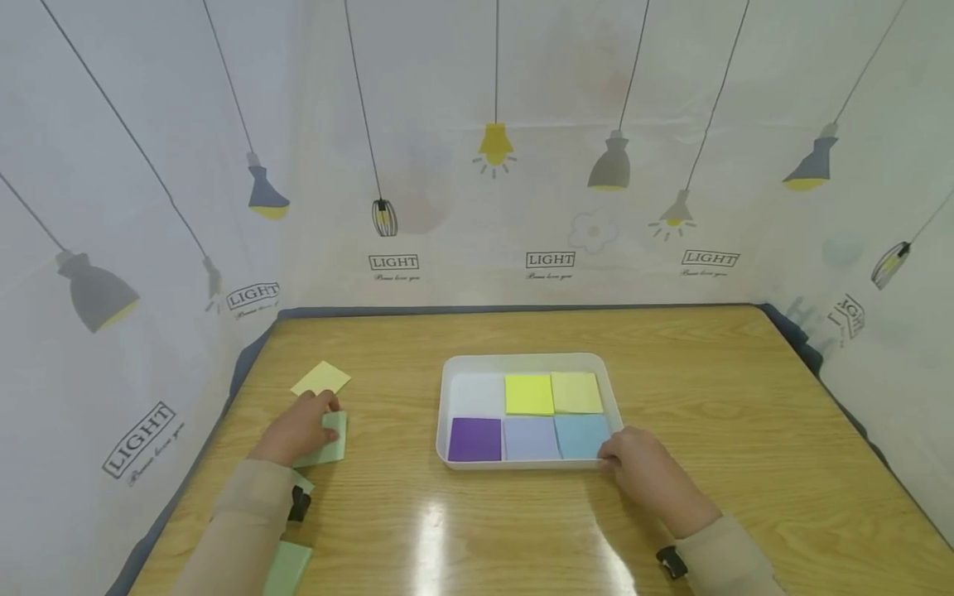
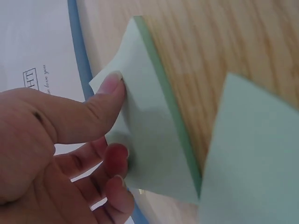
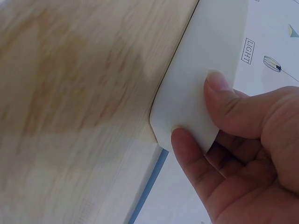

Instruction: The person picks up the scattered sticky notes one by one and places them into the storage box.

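Observation:
My left hand pinches a pale green sticky note pad at the left of the table. In the left wrist view, the thumb lies on the pad and the other fingers curl at its edge. A pale yellow pad lies just beyond that hand. At the table's middle, my right hand grips the near right corner of a white tray. Inside lie a bright yellow pad, a pale yellow pad, a purple pad, a lavender pad and a blue pad.
Another green pad lies near the left forearm, with a green corner partly hidden by the wrist. The tray's far left part shows bare white bottom. Lamp-printed cloth encloses the wooden table at the back and sides.

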A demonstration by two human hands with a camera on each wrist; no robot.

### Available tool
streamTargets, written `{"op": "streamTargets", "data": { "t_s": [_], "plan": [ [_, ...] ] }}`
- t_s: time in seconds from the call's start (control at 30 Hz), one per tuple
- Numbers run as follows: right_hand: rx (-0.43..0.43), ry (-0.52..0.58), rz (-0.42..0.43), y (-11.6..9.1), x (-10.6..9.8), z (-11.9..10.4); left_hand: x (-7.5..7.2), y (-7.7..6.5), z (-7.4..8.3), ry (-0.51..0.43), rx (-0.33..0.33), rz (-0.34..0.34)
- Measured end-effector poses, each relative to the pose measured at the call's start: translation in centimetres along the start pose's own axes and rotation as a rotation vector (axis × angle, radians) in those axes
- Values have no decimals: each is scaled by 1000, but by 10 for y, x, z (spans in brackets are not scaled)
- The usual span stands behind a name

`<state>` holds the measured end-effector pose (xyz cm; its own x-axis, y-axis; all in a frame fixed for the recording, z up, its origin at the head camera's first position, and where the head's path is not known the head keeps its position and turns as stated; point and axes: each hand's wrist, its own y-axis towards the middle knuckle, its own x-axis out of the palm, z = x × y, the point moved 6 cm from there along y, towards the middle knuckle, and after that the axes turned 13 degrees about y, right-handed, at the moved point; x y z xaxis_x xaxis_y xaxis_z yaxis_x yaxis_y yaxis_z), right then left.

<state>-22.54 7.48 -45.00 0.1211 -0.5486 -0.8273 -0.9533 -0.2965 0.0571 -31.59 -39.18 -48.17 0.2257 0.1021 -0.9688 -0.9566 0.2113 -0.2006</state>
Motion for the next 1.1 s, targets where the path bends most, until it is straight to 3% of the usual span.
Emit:
{"op": "streamTargets", "data": {
  "t_s": [0.37, 0.83, 1.1],
  "plan": [
    [-2, -3, 11, 1, -1, 3, -27, -2, 18, 34, 40, 117],
    [15, 18, 22, -1, 3, 3, -54, -5, 52, 144, 81, 162],
    [-7, 22, 30, 0, 4, 2, -68, -8, 69, 155, 54, 148]
  ]
}}
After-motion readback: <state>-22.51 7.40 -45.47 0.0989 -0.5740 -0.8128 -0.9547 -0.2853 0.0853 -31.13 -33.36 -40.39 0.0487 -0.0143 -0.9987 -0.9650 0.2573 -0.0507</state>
